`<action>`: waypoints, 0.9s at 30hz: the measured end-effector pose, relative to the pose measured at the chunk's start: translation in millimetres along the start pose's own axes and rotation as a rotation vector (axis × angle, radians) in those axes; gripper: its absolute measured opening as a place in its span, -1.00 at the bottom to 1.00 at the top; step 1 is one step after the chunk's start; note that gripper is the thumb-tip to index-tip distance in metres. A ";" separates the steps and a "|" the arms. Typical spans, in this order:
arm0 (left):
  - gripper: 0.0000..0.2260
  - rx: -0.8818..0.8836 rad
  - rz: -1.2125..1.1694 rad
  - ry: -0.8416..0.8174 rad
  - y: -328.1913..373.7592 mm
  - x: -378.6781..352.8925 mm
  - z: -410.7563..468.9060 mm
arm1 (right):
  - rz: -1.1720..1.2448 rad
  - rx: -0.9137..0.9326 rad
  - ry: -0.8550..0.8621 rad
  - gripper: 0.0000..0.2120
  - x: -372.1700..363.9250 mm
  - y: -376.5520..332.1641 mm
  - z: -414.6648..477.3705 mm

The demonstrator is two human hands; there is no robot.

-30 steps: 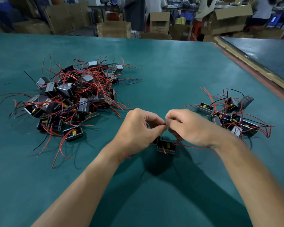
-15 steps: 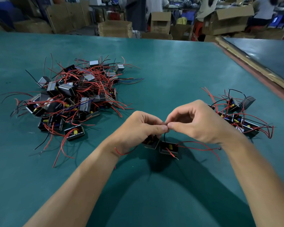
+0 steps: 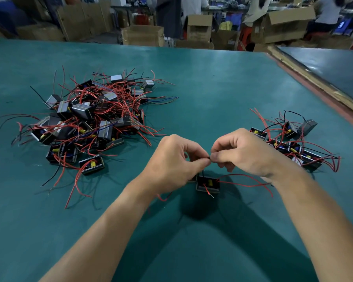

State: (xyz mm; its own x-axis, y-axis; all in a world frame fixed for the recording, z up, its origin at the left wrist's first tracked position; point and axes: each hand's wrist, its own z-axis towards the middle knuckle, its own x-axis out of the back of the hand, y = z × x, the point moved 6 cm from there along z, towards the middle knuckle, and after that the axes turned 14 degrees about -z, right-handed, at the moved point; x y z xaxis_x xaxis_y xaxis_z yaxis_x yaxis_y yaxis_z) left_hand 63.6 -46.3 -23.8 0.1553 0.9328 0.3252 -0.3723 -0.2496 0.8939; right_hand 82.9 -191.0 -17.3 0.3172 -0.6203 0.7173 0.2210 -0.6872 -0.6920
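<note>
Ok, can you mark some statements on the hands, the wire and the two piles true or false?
1. The left hand and right hand both pinch the black wire. True.
2. That wire runs down to a module with a yellow part. True.
3. Most modules are heaped on the person's right. False: the larger pile is left, the smaller pile right.
4. The work surface is bare wood. False: the table is teal green.
</note>
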 end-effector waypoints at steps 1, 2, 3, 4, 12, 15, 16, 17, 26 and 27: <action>-0.94 -0.097 0.102 0.015 6.3 -1.5 -0.8 | 0.039 -0.052 -0.013 -0.68 -1.9 2.7 1.7; -0.94 -0.172 0.175 0.022 11.0 -3.7 -1.8 | 0.070 -0.094 -0.012 -0.67 -3.6 4.9 3.3; -0.94 -0.207 0.215 0.023 12.9 -5.0 -2.4 | 0.094 -0.118 -0.004 -0.67 -4.8 6.1 4.7; -0.94 -0.200 0.218 0.022 12.4 -4.7 -2.3 | 0.112 -0.116 0.004 -0.67 -5.9 6.2 5.6; -0.90 0.221 -0.288 -0.070 -12.6 -2.7 -0.2 | 0.094 0.189 0.059 -0.92 5.7 -1.6 -2.6; -0.92 0.281 -0.396 -0.113 -16.4 -4.4 -1.7 | 0.093 0.222 0.051 -0.93 9.9 -1.4 -5.0; -0.90 0.288 -0.406 -0.127 -17.0 -4.8 -1.9 | 0.084 0.228 0.047 -0.91 11.0 -0.5 -5.4; -0.89 0.297 -0.416 -0.140 -17.5 -5.6 -1.9 | 0.073 0.235 0.040 -0.89 11.7 -0.2 -5.8; -0.90 0.281 -0.404 -0.142 -17.1 -7.0 -2.2 | 0.012 0.231 0.034 -0.85 6.9 -5.5 -5.4; -0.91 0.273 -0.399 -0.133 -17.1 -6.8 -2.4 | -0.008 0.222 0.035 -0.85 5.3 -5.6 -4.9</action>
State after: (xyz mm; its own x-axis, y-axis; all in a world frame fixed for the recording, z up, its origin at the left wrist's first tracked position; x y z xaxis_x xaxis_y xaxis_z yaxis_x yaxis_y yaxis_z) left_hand 66.7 -47.8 -42.0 0.3588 0.9326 -0.0380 -0.0094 0.0444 0.9990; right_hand 78.8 -192.3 -9.2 0.2830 -0.6309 0.7224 0.4221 -0.5944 -0.6845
